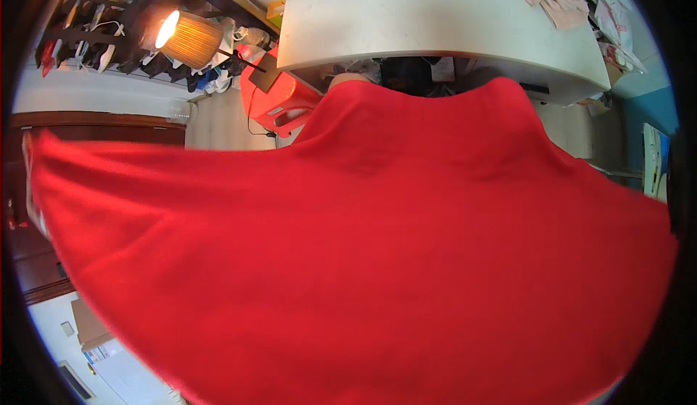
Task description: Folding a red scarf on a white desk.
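Note:
A large red cloth [377, 245] fills most of the view, spread wide from the far left to the right rim. Two rounded bumps push up its far edge, one left of centre and one to the right. Beside the left bump a small skin-coloured patch [350, 78] peeks out, seemingly part of my left hand; its fingers are hidden by the cloth. My right hand does not show; the fabric covers the area around the right bump. Soft folds run across the cloth's left side.
Beyond the cloth stands a white table [435, 13] with pale clothing [555, 2] at its right corner. A lit lamp [190, 38], a red plastic jug [279, 100] and a shoe rack [80, 31] are at the far left. A cardboard box [91, 325] sits lower left.

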`<state>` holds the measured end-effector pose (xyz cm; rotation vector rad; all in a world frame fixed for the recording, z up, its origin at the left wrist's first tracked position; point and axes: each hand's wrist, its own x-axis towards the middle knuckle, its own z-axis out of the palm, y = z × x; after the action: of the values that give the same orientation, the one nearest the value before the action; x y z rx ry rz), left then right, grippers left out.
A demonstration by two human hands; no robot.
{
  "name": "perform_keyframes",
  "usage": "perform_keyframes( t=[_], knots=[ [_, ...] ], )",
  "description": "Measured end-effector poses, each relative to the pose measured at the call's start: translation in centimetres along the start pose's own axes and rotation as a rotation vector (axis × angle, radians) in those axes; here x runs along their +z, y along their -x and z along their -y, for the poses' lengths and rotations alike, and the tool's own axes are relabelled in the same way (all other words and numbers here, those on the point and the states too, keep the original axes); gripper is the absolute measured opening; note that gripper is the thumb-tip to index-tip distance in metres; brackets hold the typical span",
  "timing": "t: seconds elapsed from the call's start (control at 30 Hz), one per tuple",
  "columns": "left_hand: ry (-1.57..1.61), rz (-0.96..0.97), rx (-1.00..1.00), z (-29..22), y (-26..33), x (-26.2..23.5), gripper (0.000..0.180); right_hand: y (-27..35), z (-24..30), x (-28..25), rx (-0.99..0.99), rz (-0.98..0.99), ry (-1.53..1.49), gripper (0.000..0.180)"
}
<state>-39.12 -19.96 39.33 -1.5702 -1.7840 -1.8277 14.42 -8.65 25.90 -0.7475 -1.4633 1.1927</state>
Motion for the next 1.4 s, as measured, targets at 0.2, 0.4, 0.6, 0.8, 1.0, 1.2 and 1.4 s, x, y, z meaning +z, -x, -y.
perform_keyframes(
  t=[0.2, 0.4, 0.6, 0.8, 1.0, 1.2, 1.4],
  knots=[
    [0.107, 0.248, 0.033, 4.1, 0.3, 14.0, 0.034, -4.3, -0.7, 9.4, 0.181, 0.168, -0.643, 0.021],
    [0.628, 0.519, -0.268, 3.3, 12.1, 28.2, 0.037, -7.2, -6.8, 14.2, 0.343, 0.125, -0.654, 0.034],
    [1.622, 0.735, -1.106, 5.3, 17.1, 29.0, 0.058, -4.7, -12.1, 12.2, 0.351, 0.175, -0.832, 0.046],
    [1.511, 0.695, -0.983, 6.3, 18.9, 29.1, 0.051, -4.5, -12.2, 12.6, 0.343, 0.128, -0.593, 0.048],
    [0.949, 0.671, -0.926, 4.9, 19.1, 29.7, 0.032, -4.6, -13.5, 12.3, 0.369, 0.083, -0.462, 0.029],
    [0.517, 0.754, -0.624, 4.6, 19.0, 30.0, 0.019, -5.3, -15.1, 11.6, 0.393, -0.130, -0.271, 0.011],
    [0.085, 0.775, -0.109, 5.5, 16.4, 30.2, 0.018, -6.5, -14.6, 11.2, 0.360, -0.180, -0.179, 0.013]
  ],
)
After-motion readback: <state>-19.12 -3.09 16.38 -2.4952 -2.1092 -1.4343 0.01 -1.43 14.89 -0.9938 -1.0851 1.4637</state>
